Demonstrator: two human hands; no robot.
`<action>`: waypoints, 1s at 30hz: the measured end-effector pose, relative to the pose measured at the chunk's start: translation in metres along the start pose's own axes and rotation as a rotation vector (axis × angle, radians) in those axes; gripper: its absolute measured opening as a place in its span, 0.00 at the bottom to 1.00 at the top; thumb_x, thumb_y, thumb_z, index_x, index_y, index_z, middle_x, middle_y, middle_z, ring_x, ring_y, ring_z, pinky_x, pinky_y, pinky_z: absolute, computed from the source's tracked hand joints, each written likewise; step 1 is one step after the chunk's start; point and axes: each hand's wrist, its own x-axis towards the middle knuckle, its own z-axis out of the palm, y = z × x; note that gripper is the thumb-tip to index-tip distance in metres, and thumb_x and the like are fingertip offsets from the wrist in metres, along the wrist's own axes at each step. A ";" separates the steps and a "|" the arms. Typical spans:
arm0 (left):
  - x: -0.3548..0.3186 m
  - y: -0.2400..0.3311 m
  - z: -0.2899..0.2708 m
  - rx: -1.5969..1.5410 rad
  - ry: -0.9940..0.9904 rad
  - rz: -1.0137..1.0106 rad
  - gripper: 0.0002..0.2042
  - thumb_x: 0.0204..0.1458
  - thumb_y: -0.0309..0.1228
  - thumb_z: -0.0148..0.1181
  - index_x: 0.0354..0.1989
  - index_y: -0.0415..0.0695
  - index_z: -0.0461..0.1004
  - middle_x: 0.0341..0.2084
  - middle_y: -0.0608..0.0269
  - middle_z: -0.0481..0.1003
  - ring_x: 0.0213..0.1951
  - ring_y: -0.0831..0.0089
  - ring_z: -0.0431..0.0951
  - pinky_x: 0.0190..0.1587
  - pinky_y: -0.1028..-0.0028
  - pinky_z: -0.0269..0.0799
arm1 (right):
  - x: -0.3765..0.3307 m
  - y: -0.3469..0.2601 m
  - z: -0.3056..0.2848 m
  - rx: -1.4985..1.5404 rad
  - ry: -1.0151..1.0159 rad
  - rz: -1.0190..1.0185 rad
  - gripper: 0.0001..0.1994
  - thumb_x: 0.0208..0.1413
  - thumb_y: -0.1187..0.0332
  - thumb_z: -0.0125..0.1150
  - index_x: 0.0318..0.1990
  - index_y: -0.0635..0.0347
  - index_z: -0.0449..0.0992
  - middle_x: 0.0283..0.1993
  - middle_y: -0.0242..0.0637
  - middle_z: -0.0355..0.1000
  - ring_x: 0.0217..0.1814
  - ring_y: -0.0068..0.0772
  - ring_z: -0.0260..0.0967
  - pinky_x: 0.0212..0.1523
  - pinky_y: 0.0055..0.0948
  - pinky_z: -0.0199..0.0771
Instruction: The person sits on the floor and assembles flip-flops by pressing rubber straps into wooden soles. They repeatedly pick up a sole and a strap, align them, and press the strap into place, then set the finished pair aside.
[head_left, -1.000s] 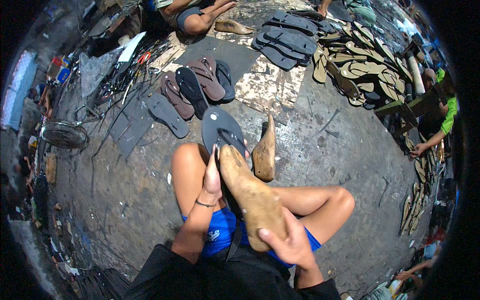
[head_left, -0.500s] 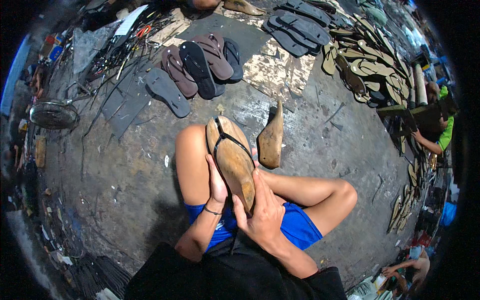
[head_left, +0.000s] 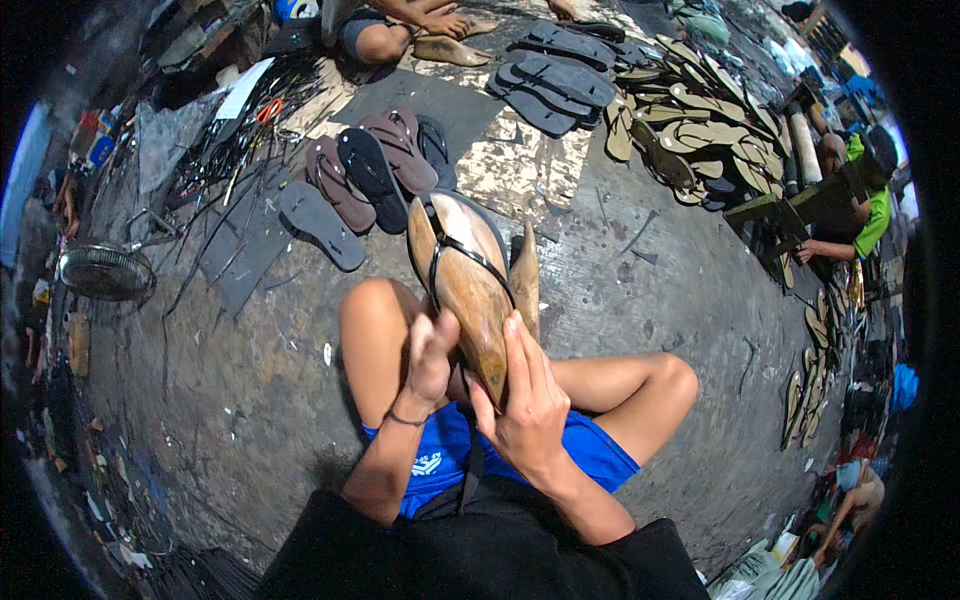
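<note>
A wooden shoe last (head_left: 472, 300) sits on a dark flip-flop sole (head_left: 490, 217), with the black thong strap (head_left: 478, 258) stretched over its front. My right hand (head_left: 527, 405) grips the narrow heel end of the last, thumb on one side and fingers along the other. Beside the left edge of the last is my left hand (head_left: 430, 360), its fingers extended and not wrapped round anything; whether it touches the last is hard to see. Another wooden last (head_left: 527, 275) lies on the floor just behind, partly hidden by the held one.
Several grey, brown and black flip-flops (head_left: 375, 165) lie ahead to the left, near a loose grey sole (head_left: 322, 225). Dark soles (head_left: 553, 85) and a heap of tan sandals (head_left: 710, 125) are farther right. A fan (head_left: 107, 272) stands left. Co-workers sit at the far side and right.
The last and flip-flop have tipped and moved slightly forward, toe end up. My left hand has come off the side of the last. The view has shifted, showing more of the far co-worker.
</note>
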 end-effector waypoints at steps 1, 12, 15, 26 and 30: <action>-0.003 0.004 0.004 0.104 -0.122 0.131 0.48 0.48 0.63 0.61 0.66 0.37 0.51 0.59 0.50 0.64 0.60 0.61 0.67 0.61 0.62 0.66 | 0.002 0.001 0.000 -0.031 0.012 -0.006 0.39 0.47 0.69 0.70 0.65 0.73 0.58 0.63 0.57 0.64 0.61 0.55 0.67 0.58 0.41 0.71; -0.038 0.022 0.036 -0.223 -0.068 -0.074 0.47 0.45 0.62 0.61 0.64 0.36 0.58 0.56 0.54 0.69 0.56 0.62 0.72 0.60 0.63 0.68 | 0.016 0.030 -0.054 0.497 -0.144 -0.090 0.44 0.38 0.55 0.77 0.62 0.70 0.64 0.53 0.54 0.68 0.55 0.50 0.67 0.58 0.40 0.67; -0.031 0.031 0.033 -0.220 0.060 0.028 0.45 0.50 0.66 0.54 0.63 0.36 0.59 0.54 0.52 0.70 0.54 0.62 0.73 0.58 0.63 0.69 | -0.003 0.017 -0.055 0.213 -0.237 -0.008 0.55 0.36 0.58 0.79 0.68 0.75 0.49 0.62 0.60 0.63 0.64 0.59 0.63 0.66 0.45 0.61; -0.067 0.037 0.035 -0.195 -0.040 -0.184 0.46 0.48 0.60 0.62 0.65 0.36 0.56 0.56 0.53 0.68 0.57 0.64 0.71 0.61 0.64 0.67 | -0.048 0.025 -0.044 1.100 -0.295 0.339 0.35 0.53 0.65 0.68 0.65 0.70 0.58 0.66 0.52 0.61 0.72 0.42 0.54 0.70 0.36 0.53; -0.114 0.030 0.007 -0.059 -0.133 -0.380 0.56 0.39 0.63 0.68 0.68 0.35 0.48 0.60 0.52 0.64 0.60 0.63 0.67 0.63 0.62 0.63 | -0.108 0.033 -0.041 1.242 -0.474 0.758 0.19 0.71 0.61 0.42 0.59 0.66 0.67 0.53 0.32 0.68 0.57 0.22 0.61 0.59 0.26 0.60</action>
